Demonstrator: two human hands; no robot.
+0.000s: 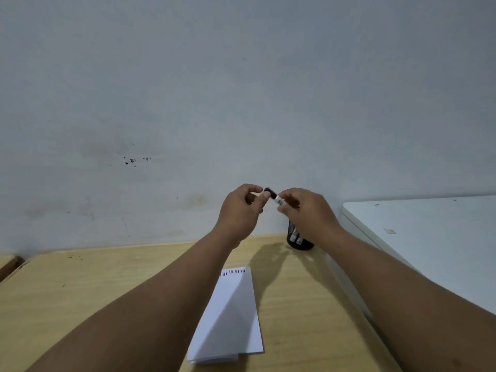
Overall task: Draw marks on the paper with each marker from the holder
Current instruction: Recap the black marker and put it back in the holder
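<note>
Both hands are raised in front of the wall, above the table. My right hand grips the white barrel of a marker, which has a black cap. The fingertips of my left hand touch the cap end. A black mesh holder stands on the table below my right hand, partly hidden by the wrist. A folded white paper lies on the wooden table, with short red and dark marks along its far edge.
A white table adjoins the wooden one on the right. A grey wall with dark spots rises right behind both. Another wooden surface edge shows at far left.
</note>
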